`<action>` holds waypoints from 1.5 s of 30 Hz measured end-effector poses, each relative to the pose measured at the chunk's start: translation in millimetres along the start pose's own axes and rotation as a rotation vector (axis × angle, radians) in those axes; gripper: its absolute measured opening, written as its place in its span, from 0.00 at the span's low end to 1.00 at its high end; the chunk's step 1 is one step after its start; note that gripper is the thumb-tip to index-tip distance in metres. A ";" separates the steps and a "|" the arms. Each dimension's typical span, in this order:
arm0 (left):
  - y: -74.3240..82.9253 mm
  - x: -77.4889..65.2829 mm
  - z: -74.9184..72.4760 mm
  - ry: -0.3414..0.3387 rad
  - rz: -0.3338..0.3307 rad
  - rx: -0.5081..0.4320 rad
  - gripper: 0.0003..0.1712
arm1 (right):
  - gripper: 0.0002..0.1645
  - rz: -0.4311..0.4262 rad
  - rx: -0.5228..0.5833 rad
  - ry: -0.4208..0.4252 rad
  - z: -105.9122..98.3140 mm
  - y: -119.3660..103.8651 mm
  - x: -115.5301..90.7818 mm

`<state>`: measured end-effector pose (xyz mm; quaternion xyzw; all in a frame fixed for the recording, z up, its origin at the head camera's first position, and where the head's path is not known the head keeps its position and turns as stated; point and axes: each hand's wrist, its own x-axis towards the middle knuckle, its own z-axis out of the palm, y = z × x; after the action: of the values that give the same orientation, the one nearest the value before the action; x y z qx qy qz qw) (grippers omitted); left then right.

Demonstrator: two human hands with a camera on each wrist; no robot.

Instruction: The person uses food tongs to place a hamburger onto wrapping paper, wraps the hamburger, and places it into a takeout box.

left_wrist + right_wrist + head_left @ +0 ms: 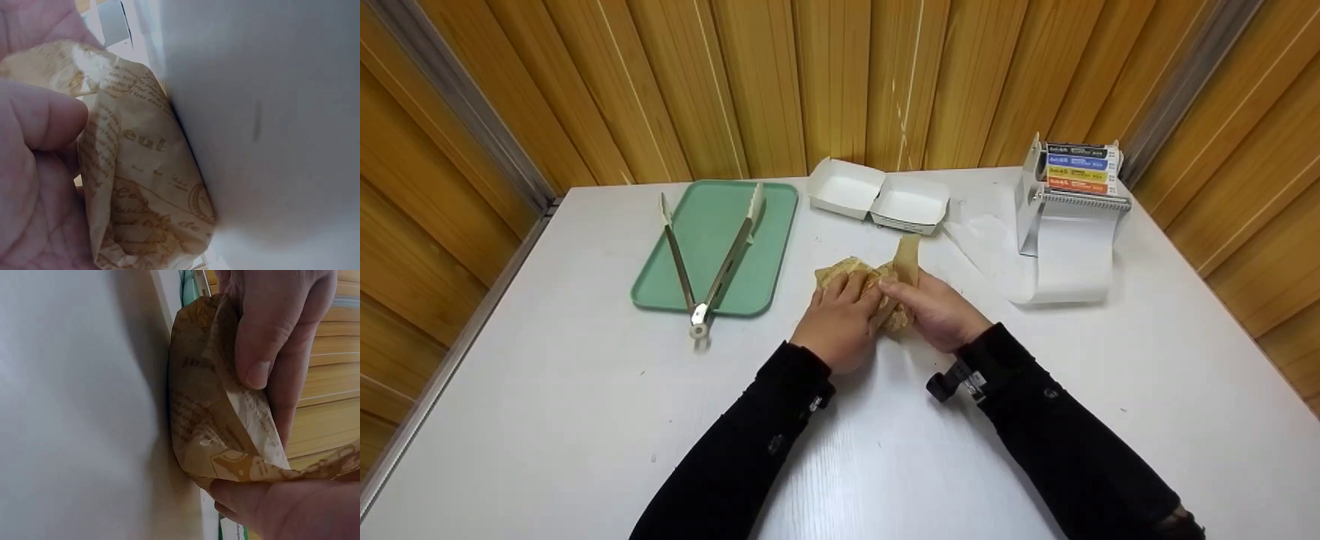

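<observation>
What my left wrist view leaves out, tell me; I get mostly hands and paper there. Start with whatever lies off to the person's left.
Observer: Spread tongs lie across a green tray.
Operator: Now the printed brown paper: say where its flap points.
Observer: The flap juts past the right hand toward an open white clamshell box.
Operator: Last, the far right of the table.
Observer: A dispenser with coloured labels stands there, a white strip hanging from its front.
</observation>
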<state>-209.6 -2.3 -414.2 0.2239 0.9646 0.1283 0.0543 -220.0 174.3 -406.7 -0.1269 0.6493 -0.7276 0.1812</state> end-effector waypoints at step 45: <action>-0.3 -0.7 -2.4 -0.051 0.021 -0.062 0.35 | 0.38 0.096 -0.390 0.178 10.8 -10.3 -4.4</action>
<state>-209.5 -3.4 -411.9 0.2354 0.9560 0.1530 0.0845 -212.5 167.4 -394.9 -0.0637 0.7966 -0.5871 0.1294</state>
